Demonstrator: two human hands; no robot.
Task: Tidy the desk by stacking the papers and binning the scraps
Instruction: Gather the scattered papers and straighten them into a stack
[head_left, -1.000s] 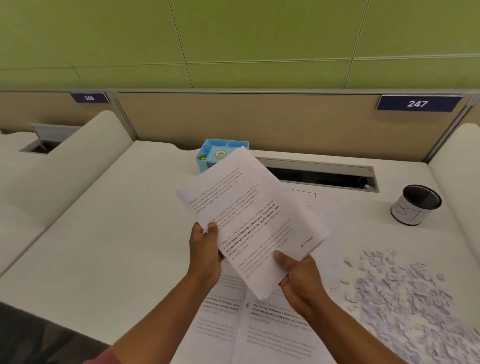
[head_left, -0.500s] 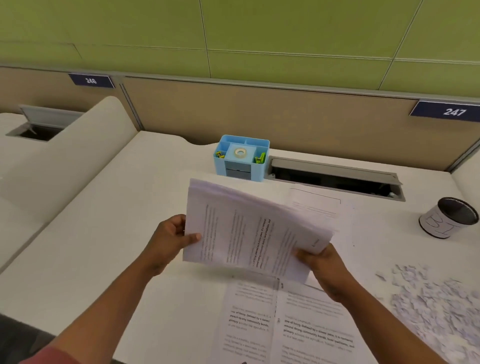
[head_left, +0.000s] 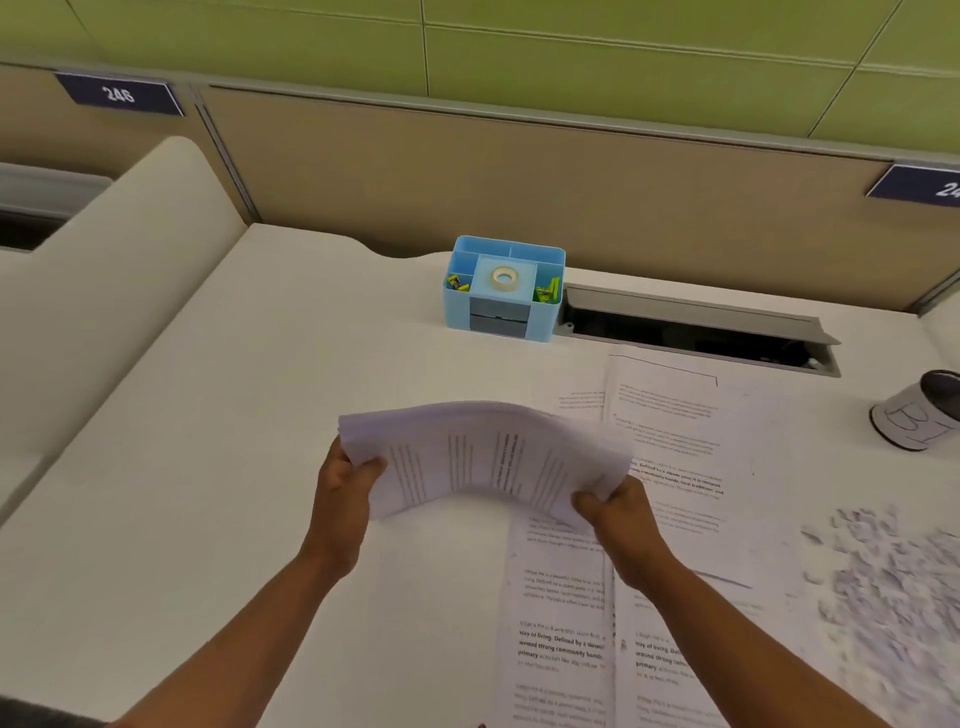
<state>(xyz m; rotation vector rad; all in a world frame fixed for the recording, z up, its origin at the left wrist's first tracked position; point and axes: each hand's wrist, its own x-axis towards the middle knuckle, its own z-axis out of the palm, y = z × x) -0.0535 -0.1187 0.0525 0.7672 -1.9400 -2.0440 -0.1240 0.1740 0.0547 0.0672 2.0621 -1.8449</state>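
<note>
Centre frame, left hand (head_left: 345, 488) and right hand (head_left: 618, 512) grip a bowed paper stack (head_left: 483, 457) by its ends; scraps (head_left: 893, 587) lie lower right.

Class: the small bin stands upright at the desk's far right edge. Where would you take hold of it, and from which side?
Probably round the wall of the small bin: a short upright cylinder, so a hand can wrap it. Come from its left, the open desk side; its right is cut off by the frame. The rim is open, so pinching it from above would also work.

white desk (head_left: 218, 415) against tan partition (head_left: 519, 182) under green wall (head_left: 571, 47).
</note>
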